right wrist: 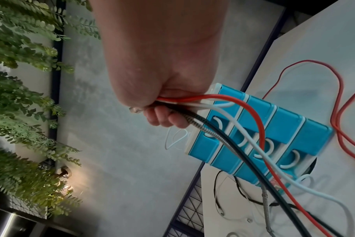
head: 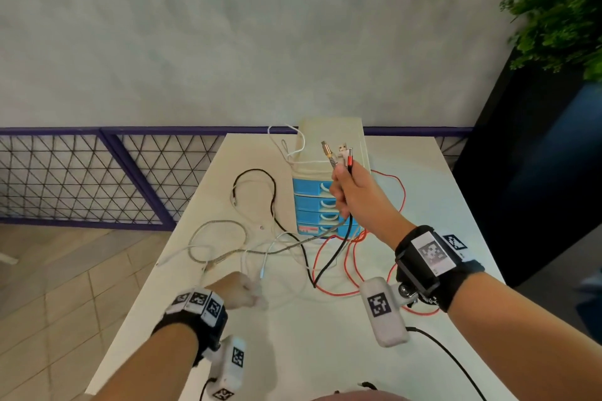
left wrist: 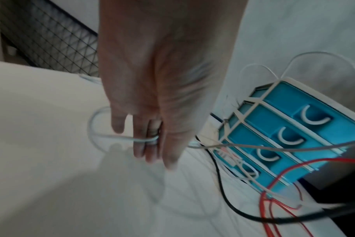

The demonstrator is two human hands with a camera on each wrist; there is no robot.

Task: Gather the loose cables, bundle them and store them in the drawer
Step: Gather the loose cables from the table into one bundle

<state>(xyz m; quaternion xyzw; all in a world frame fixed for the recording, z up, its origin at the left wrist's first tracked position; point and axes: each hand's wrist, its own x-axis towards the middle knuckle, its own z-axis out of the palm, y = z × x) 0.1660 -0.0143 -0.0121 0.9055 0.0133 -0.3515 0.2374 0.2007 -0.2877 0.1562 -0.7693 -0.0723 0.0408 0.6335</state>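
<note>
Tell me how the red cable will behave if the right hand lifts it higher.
Probably floppy: the red cable droops from the right hand and lies in loose loops on the table. It will likely drag other strands, since it crosses the black cable. It looks light, so the drawer unit probably won't shift.

A white surface [head: 325,335] fills the lower centre of the head view. At its far edge stands a cream drawer unit [head: 329,153] with blue drawers. Before it sprawl loose cables: black [head: 273,202], braided grey [head: 221,225], white [head: 280,257], and red [head: 338,270] at right.
</note>
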